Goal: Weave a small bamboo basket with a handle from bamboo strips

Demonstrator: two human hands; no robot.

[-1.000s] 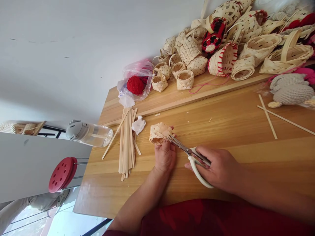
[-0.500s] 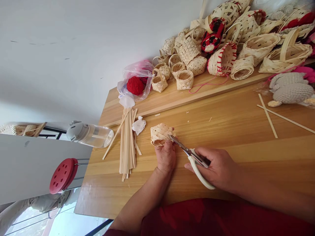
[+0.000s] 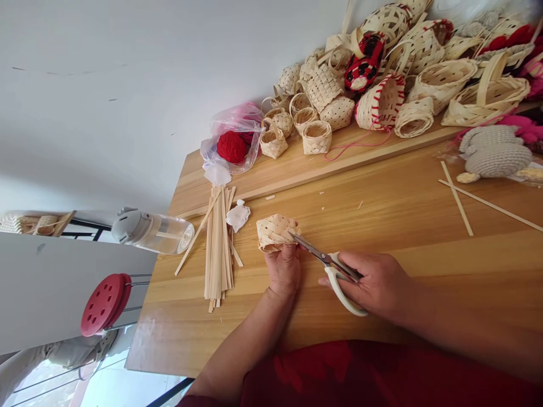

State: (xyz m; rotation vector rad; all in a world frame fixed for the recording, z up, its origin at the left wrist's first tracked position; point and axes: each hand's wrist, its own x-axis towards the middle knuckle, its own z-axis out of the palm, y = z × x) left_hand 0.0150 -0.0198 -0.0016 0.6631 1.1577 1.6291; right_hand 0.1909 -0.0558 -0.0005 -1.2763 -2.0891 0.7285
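A small woven basket (image 3: 275, 230) of pale wood strips is held tilted above the table by my left hand (image 3: 285, 268). The fingers of that hand are closed on its lower right side, some of them hidden behind it. My right hand (image 3: 375, 282) grips a pair of scissors (image 3: 339, 282) with white handles. Their blades point up and left, and the tips touch or nearly touch the basket's right side. Whether a strip lies between the blades is too small to tell.
A bundle of flat wood strips (image 3: 218, 249) and a white crumpled piece (image 3: 238, 216) lie left of my hands. Beyond stands a clear bottle (image 3: 163, 232). Finished baskets (image 3: 317, 137) and a bag with red yarn (image 3: 231, 147) fill the raised back ledge. Two crossed strips (image 3: 458, 198) lie right.
The view has shifted slightly, so everything sits a little further left. The scissor blades look closer together than before. Both hands keep their hold.
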